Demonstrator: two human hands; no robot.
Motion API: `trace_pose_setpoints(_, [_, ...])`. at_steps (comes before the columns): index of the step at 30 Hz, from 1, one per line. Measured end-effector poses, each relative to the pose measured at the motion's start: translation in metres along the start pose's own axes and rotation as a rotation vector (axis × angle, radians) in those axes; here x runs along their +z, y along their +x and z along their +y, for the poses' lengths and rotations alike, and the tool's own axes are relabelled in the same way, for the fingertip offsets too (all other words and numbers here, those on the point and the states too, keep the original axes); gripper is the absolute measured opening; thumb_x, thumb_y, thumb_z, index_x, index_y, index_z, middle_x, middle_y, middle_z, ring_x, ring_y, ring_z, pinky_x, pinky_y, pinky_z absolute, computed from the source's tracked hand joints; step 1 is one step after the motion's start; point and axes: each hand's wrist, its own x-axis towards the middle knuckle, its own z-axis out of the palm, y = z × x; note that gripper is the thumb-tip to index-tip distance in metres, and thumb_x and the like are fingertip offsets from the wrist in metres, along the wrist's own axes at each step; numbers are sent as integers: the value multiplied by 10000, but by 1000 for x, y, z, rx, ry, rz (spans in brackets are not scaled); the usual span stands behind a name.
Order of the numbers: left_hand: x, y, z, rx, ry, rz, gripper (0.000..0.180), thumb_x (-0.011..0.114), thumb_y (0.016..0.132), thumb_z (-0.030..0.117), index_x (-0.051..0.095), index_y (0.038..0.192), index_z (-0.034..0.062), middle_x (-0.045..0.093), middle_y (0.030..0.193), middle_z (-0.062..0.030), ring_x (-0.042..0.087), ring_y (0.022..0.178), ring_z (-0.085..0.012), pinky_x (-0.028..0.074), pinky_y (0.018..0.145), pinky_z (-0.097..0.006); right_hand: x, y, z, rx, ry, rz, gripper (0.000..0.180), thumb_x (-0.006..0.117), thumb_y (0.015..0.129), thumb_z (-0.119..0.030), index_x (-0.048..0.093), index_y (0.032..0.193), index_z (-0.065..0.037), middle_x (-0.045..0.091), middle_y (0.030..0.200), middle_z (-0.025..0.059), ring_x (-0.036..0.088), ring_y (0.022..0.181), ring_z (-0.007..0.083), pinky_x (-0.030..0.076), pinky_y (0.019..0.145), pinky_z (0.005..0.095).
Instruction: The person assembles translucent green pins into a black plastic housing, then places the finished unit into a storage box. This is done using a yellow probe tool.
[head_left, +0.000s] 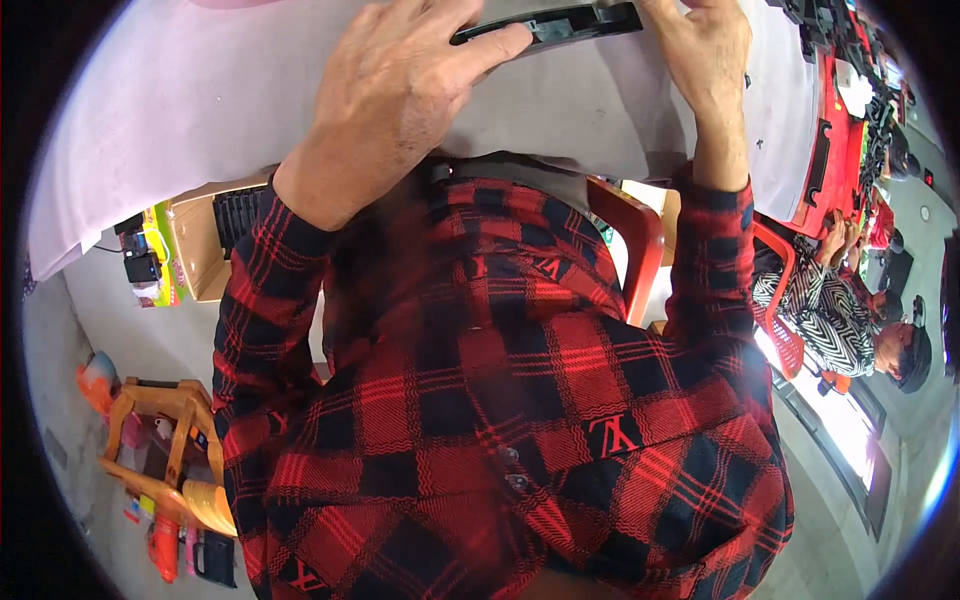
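At the top edge of the head view, a long, slightly curved black plastic part lies crosswise between my hands, just above the pale table cover. A small grey, shiny piece shows in its middle. My left hand is closed on the part's left end, with one finger stretched along its near side. My right hand is beside the part's right end, its fingers bent together. Their tips are cut off by the frame's edge, so what they hold is hidden.
A red table with black plastic parts stands to the right, where people sit working. A red plastic chair is behind me. Below the table's left side are an open cardboard box and a wooden stool.
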Motion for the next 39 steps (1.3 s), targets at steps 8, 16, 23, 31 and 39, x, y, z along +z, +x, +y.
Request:
trace_pose_setpoints(8, [38, -1, -13, 116, -224, 360, 329, 683, 844, 28, 735, 1163, 93, 574, 966, -79, 559, 877, -260, 445, 753, -376, 0, 7, -47, 156, 208, -603, 51, 629, 898, -7, 679, 903, 4, 653, 876, 11, 578, 822, 89, 464, 693, 244])
trace_pose_setpoints(16, [49, -2, -15, 241, -353, 793, 312, 676, 873, 66, 733, 1178, 100, 601, 1002, -85, 579, 907, -271, 466, 777, -403, 10, 12, -27, 270, 606, -803, 50, 610, 891, 12, 646, 875, -18, 606, 820, -23, 528, 762, 58, 448, 695, 228])
trace_pose_setpoints(23, [54, -7, -18, 115, -114, 414, 363, 653, 856, 54, 729, 1208, 108, 633, 1093, -107, 606, 1005, -310, 494, 880, -448, 17, 14, -28, 242, 693, -805, 89, 593, 876, 32, 609, 820, -35, 581, 784, -38, 503, 730, 51, 439, 682, 220])
trace_pose_setpoints(31, [9, -2, -3, -18, -58, 8, 508, 742, 787, 57, 686, 1273, 193, 569, 1002, -2, 566, 948, -228, 450, 787, -378, 21, 15, -21, 380, 724, -848, 156, 614, 857, 42, 548, 753, -55, 529, 728, -55, 470, 687, 40, 408, 616, 225])
trace_pose_setpoints(39, [8, -6, -7, -14, -57, -3, 548, 760, 770, 54, 668, 1295, 180, 573, 1044, -5, 568, 948, -222, 461, 793, -370, 21, 21, -28, 347, 657, -910, 169, 620, 871, 15, 528, 753, -61, 517, 729, -55, 462, 681, 45, 403, 615, 230])
